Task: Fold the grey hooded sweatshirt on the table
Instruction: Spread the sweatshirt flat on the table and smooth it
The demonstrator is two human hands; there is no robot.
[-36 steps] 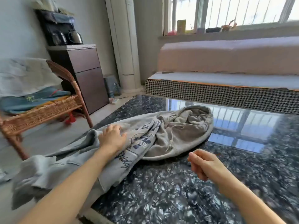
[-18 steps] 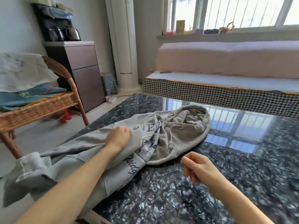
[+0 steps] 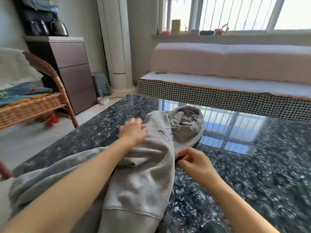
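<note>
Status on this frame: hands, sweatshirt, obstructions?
Left hand flat on grey hooded sweatshirt. Right hand pinching its edge. Sweatshirt bunched, unfolded, hanging off dark marble table. Nothing obstructing.

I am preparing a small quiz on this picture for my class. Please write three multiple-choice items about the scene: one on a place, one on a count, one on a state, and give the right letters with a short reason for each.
1. Where does the hood of the grey hooded sweatshirt lie?
A. on the dark speckled polished stone table
B. on the woven wicker chair
C. on the floor

2. How many metal kettles stand on the brown wooden cabinet?
A. none
B. two
C. five

3. What does the left hand do?
A. hangs beside the table
B. rests on the sweatshirt
C. holds a kettle

Answers:
1. A: the hood rests on the table, far from the wicker chair.
2. B: two kettles stand side by side on the cabinet.
3. B: the left hand lies on the grey cloth, while the right hand is at the cloth's edge.
</note>
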